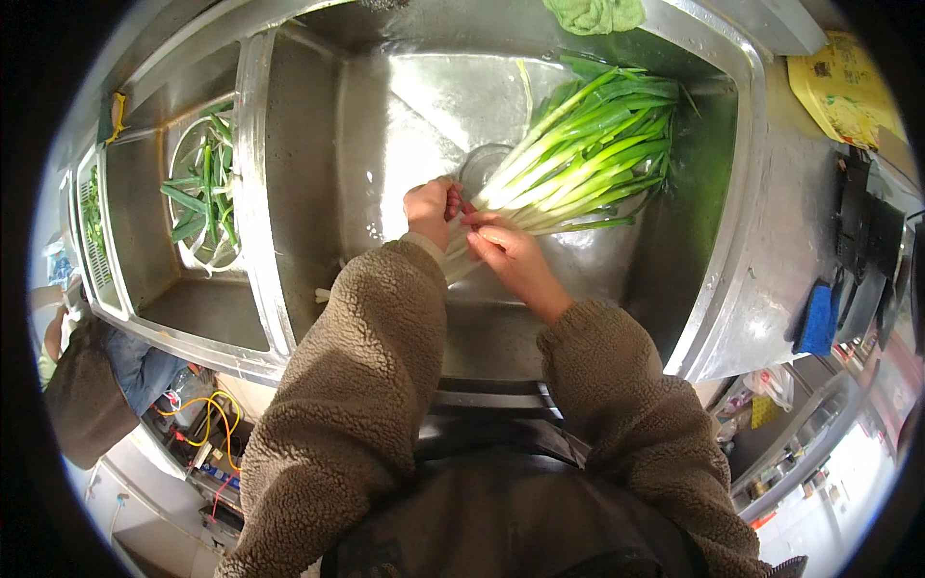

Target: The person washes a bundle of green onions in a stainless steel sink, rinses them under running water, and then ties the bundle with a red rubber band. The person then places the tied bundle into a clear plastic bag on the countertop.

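A large bunch of green onions (pixel 585 152) lies slantwise in the metal sink (pixel 405 108), its leaves at the upper right and its white stems towards me. A red tie (pixel 468 208) crosses the stems between my hands. My left hand (pixel 432 206) is closed on one end of the tie, left of the bunch. The fingers of my right hand (pixel 506 249) pinch the tie over the stems from the right. A round drain (pixel 480 162) shows beside the stems, partly covered by them.
In the left basin, a strainer (pixel 181 231) holds cut green leaves. A green cloth (pixel 596 14) hangs at the sink's far rim. At the right are a yellow bag (pixel 842 87) and a blue cloth (pixel 816 318). Another person (pixel 94 383) is at the far left.
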`<state>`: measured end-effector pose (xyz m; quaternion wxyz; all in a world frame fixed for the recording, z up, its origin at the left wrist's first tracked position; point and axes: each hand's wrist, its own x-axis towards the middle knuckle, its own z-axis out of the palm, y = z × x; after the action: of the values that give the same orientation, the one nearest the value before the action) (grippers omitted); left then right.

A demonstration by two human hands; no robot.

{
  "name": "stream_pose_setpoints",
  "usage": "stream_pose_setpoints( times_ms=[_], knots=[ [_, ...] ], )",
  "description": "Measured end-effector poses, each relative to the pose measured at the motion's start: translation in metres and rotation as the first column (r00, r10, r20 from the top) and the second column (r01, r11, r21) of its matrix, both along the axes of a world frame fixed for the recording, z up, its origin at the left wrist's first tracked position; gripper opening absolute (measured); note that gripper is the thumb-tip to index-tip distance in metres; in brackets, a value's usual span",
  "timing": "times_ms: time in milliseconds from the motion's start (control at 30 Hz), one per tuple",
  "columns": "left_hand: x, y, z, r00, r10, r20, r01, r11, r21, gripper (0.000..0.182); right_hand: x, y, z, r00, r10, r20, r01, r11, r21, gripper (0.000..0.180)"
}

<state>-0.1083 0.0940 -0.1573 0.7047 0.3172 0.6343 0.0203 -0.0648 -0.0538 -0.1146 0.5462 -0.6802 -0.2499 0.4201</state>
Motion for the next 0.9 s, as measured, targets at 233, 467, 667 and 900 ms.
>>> stream_pose_setpoints(
  times_ms=[233, 467, 667, 900],
  knots=[
    [-0.020, -0.003, 0.022, 0.978, 0.012, 0.207, -0.036, 0.993, 0.112, 0.017, -0.003, 0.019, 0.000, 0.955, -0.060, 0.291, 0.119, 0.975, -0.187, 0.019],
    [-0.045, -0.013, 0.071, 0.719, -0.688, -0.096, 0.444, 0.349, 0.825, 0.018, -0.019, 0.033, -0.009, 0.832, 0.025, 0.554, 0.168, 0.941, -0.295, 0.015],
    [-0.029, 0.010, 0.081, 0.630, -0.775, 0.050, 0.503, 0.457, 0.733, 0.020, -0.015, 0.028, 0.001, 0.824, 0.065, 0.562, 0.059, 0.978, -0.201, 0.016],
    [-0.034, 0.016, 0.060, 0.414, -0.891, -0.184, 0.663, 0.156, 0.733, 0.011, -0.011, 0.017, 0.007, 0.841, 0.039, 0.540, 0.027, 0.993, -0.115, 0.009]
  ],
)
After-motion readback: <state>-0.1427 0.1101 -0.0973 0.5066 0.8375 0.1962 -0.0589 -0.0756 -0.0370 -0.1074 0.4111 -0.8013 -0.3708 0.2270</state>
